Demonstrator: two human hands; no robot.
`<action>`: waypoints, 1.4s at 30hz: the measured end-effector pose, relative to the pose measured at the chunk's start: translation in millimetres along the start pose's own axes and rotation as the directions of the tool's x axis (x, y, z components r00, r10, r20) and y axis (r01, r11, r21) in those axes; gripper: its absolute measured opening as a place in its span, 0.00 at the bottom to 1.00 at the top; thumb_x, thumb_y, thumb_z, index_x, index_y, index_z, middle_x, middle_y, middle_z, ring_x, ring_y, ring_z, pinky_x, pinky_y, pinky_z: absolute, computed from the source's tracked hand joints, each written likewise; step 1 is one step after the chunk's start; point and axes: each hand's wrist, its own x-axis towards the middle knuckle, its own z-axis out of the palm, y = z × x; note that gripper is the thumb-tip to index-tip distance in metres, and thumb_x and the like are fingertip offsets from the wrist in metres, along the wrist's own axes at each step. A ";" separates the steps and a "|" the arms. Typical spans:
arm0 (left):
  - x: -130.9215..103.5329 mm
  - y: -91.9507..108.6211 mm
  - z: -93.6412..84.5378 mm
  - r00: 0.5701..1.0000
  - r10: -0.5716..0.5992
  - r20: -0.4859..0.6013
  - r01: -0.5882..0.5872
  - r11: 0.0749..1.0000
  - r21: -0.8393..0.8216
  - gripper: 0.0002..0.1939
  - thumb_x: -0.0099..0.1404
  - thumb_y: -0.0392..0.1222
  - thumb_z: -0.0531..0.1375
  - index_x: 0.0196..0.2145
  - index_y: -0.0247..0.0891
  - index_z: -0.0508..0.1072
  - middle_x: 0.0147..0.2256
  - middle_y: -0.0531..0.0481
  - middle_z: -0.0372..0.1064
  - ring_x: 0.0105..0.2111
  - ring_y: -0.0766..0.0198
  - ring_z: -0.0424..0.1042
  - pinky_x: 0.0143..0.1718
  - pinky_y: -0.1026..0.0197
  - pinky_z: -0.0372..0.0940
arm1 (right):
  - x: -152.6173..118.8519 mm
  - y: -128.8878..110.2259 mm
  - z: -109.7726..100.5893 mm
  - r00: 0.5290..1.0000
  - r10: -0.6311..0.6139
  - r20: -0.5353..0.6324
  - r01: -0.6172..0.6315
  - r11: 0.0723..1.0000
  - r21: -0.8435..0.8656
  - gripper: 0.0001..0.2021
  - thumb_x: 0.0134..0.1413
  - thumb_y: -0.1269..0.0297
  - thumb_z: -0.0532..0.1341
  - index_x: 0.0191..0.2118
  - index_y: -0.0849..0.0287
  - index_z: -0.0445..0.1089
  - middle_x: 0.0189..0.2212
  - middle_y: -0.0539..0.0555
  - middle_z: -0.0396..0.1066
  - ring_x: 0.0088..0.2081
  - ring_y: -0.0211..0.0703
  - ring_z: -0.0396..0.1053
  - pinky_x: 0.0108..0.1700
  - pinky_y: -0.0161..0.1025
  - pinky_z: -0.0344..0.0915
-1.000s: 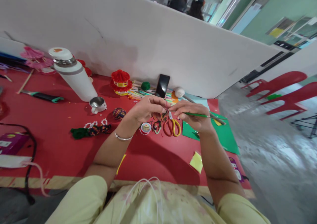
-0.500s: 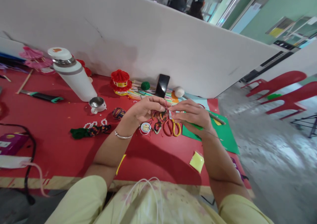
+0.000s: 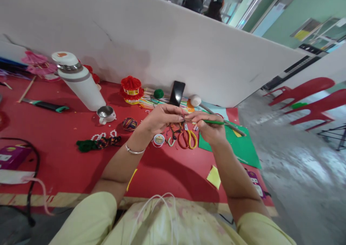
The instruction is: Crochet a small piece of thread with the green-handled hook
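Note:
My left hand [image 3: 162,118] is closed in a pinch on dark multicoloured yarn work [image 3: 176,126], which hangs below its fingertips. In my right hand [image 3: 212,127] lies a thin green-handled tool, apparently a crochet hook [image 3: 214,122], its tip end meeting the left fingertips. Both hands are close together above the table, and the fingers hide the exact point of contact. Just beneath them are scissors [image 3: 192,140] with red and yellow handles. A white thread spool [image 3: 158,140] rests below my left hand, and a multicoloured yarn ball [image 3: 129,123] lies beside that wrist.
A white bottle [image 3: 83,86] and a metal cup [image 3: 106,114] stand to the left. Behind the hands are a phone [image 3: 177,93], a red-and-yellow paper lantern [image 3: 131,90] and a white partition [image 3: 151,50]. Green sheet [image 3: 248,154] covers the table's right side.
My right hand has turned over, so the green handle now shows on top, pointing right. The yarn work below the fingers has shifted slightly. My left hand is almost still.

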 end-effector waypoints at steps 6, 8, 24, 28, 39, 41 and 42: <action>0.6 -10.3 11.3 0.973 0.215 -0.089 -0.203 0.970 0.131 0.16 0.51 0.39 0.78 0.39 0.38 0.88 0.31 0.49 0.83 0.28 0.66 0.77 0.34 0.62 0.74 | -4.8 4.5 25.8 0.958 -0.225 -0.176 0.158 0.932 -0.326 0.07 0.64 0.59 0.71 0.46 0.43 0.85 0.46 0.52 0.85 0.47 0.47 0.82 0.53 0.51 0.79; 0.4 -13.5 15.1 0.939 0.305 -0.157 -0.263 0.934 0.241 0.16 0.51 0.38 0.77 0.40 0.38 0.88 0.32 0.49 0.83 0.30 0.64 0.79 0.36 0.61 0.75 | -5.0 4.8 31.0 0.940 -0.273 -0.205 0.177 0.904 -0.390 0.08 0.65 0.63 0.70 0.47 0.44 0.85 0.45 0.52 0.85 0.46 0.47 0.82 0.52 0.51 0.78; -0.4 1.6 3.9 0.994 -0.032 -0.108 0.020 0.994 -0.111 0.16 0.47 0.35 0.79 0.36 0.35 0.88 0.30 0.46 0.83 0.27 0.67 0.77 0.29 0.66 0.69 | -1.8 12.7 22.0 0.934 -0.295 -0.204 0.195 0.895 -0.401 0.08 0.65 0.53 0.69 0.45 0.46 0.84 0.42 0.53 0.86 0.45 0.49 0.84 0.51 0.51 0.82; -1.1 1.5 4.2 0.996 -0.074 -0.060 0.069 0.995 -0.078 0.14 0.48 0.36 0.78 0.35 0.37 0.88 0.32 0.46 0.84 0.29 0.65 0.78 0.29 0.65 0.69 | -2.4 9.4 11.5 0.948 -0.277 -0.156 0.214 0.919 -0.330 0.07 0.64 0.54 0.70 0.45 0.44 0.85 0.42 0.52 0.86 0.44 0.48 0.84 0.50 0.50 0.81; -1.4 7.1 0.2 0.996 -0.084 -0.042 0.086 0.996 0.036 0.10 0.44 0.32 0.72 0.28 0.35 0.87 0.26 0.46 0.81 0.25 0.65 0.76 0.29 0.63 0.70 | 7.9 -7.5 -18.6 0.980 -0.156 0.120 0.180 0.958 -0.222 0.07 0.61 0.59 0.73 0.45 0.46 0.86 0.41 0.54 0.87 0.42 0.47 0.83 0.47 0.47 0.80; -2.1 6.6 -0.7 0.997 -0.082 0.003 0.081 0.994 0.079 0.10 0.43 0.32 0.71 0.27 0.35 0.87 0.26 0.46 0.81 0.25 0.65 0.76 0.29 0.63 0.69 | 8.9 -4.1 -23.9 0.982 -0.075 0.171 0.100 0.985 -0.138 0.07 0.62 0.57 0.72 0.43 0.48 0.86 0.40 0.55 0.87 0.41 0.46 0.83 0.46 0.46 0.80; -2.4 6.4 -1.0 0.996 -0.086 0.030 0.083 0.992 0.098 0.10 0.43 0.32 0.71 0.28 0.35 0.87 0.26 0.46 0.81 0.26 0.65 0.76 0.30 0.63 0.69 | 8.6 -0.3 -24.6 0.982 -0.033 0.184 0.049 0.995 -0.083 0.07 0.61 0.54 0.72 0.41 0.49 0.86 0.38 0.55 0.86 0.40 0.46 0.83 0.45 0.46 0.80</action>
